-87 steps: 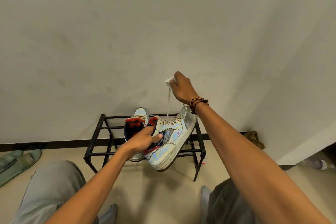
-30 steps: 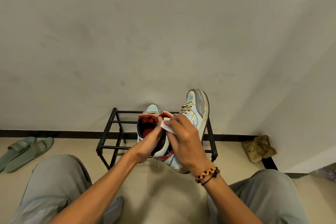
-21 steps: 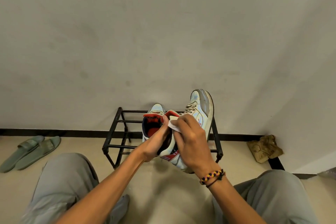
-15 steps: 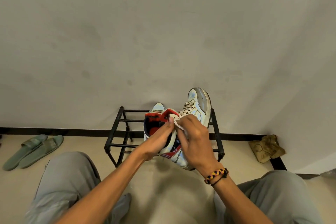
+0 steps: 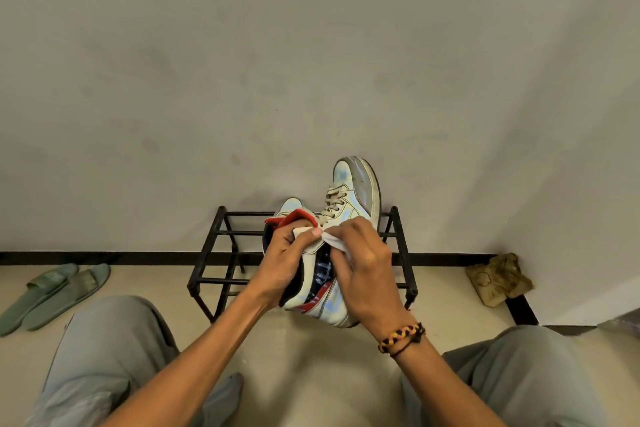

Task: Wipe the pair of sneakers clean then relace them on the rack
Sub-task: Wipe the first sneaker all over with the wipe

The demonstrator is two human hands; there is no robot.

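Sneaker (image 5: 341, 236) held toe-up above rack (image 5: 228, 253): left hand (image 5: 282, 263) grips collar, right hand (image 5: 363, 270) pinches white wipe (image 5: 332, 243) beside laces; advise steady collar grip, short firm strokes toward toe

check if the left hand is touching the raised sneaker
Touching. The head view shows the left hand wrapped round the heel collar of the raised sneaker, thumb on the tongue, while the right hand pinches a white wipe beside it.
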